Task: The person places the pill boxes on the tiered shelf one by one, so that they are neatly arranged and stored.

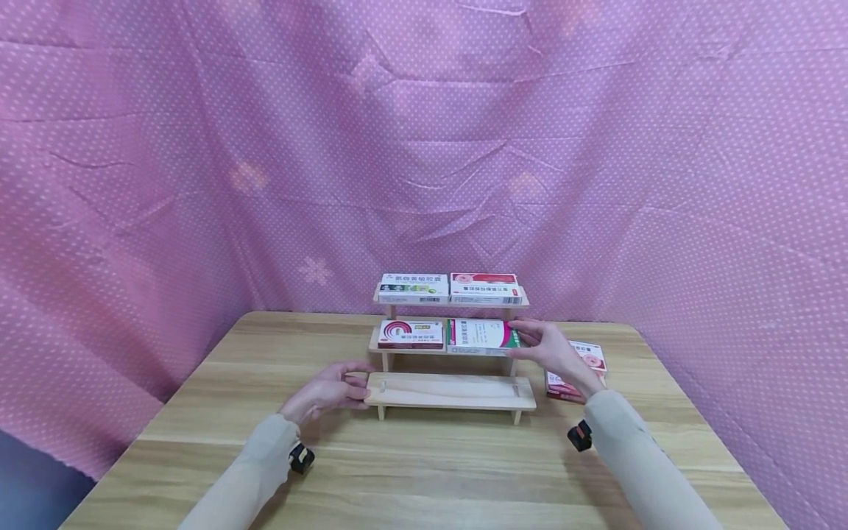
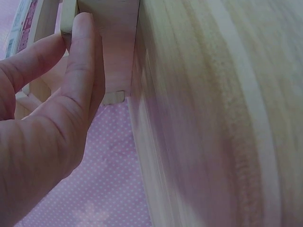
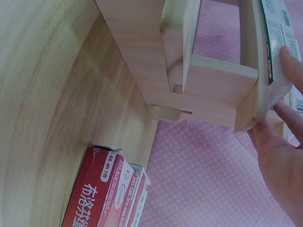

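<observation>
A three-tier wooden display stand (image 1: 450, 390) stands on the table. At the left end of its lowest tier, my left hand (image 1: 334, 390) pinches the board between thumb and fingers, as the left wrist view also shows. My right hand (image 1: 550, 346) is at the right end of the middle tier, thumb and fingers about the end of a white medicine box with green and magenta (image 1: 480, 333). One fingertip (image 3: 286, 54) lies on that box in the right wrist view, while another digit touches the tier's end. Left of it lies a white and dark-red medicine box (image 1: 411, 333).
Up on the top tier lie a white-green medicine box (image 1: 414, 287) and a red-white medicine box (image 1: 486, 288). Right of the stand, several red and white medicine boxes (image 3: 102, 189) lie on the wooden table (image 1: 411, 471). A pink dotted cloth (image 1: 424, 162) hangs behind.
</observation>
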### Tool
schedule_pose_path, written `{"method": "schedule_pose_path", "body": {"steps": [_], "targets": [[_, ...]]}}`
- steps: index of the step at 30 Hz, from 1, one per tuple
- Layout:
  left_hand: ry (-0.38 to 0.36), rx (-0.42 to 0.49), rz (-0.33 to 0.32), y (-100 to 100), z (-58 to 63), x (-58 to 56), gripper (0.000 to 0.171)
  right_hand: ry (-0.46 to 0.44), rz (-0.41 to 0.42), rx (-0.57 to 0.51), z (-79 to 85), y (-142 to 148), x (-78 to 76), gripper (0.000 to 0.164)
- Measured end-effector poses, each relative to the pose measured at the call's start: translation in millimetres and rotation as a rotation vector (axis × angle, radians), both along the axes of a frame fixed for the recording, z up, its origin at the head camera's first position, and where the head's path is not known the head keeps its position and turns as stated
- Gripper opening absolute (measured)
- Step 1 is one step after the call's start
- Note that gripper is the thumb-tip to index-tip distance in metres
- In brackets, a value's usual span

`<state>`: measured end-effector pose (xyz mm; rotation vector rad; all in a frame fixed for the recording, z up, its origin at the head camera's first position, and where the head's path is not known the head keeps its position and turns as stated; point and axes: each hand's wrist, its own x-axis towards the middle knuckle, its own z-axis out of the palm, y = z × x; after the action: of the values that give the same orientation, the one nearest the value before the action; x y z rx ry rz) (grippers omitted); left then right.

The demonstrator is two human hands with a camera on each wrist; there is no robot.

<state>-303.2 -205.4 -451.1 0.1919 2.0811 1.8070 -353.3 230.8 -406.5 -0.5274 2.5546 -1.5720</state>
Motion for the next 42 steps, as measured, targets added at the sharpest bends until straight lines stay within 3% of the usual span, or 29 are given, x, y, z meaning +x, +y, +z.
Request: {"method": "schedule_pose_path", "body": {"steps": [8,14,20,31,42], "targets": [[-0.001,0.012,-0.005,-0.8,-2.2,-0.7,0.063,-0.008,0.019,-0.041,0.7,8.7,2.3,0.083],[-0.003,0.007,-0.006,-1.5,-2.1,-0.1,0.067,-0.005,0.021,-0.087,0.6,19.4,7.3,0.076],[0.0,0.008,0.004,-1.3,-2.3,1.2,0.068,0.049,-0.063,-0.014,-2.2,30.8,7.9,0.054],[0.008,0.003,0.009,-0.7,-4.4,-0.4,0.063,0.129,-0.137,0.057,-19.4,53.8,9.1,0.041],[0.014,0.003,-0.002,-0.2,-3.5,0.6,0.063,0.067,-0.19,0.15,-36.4,94.7,8.8,0.042]]}}
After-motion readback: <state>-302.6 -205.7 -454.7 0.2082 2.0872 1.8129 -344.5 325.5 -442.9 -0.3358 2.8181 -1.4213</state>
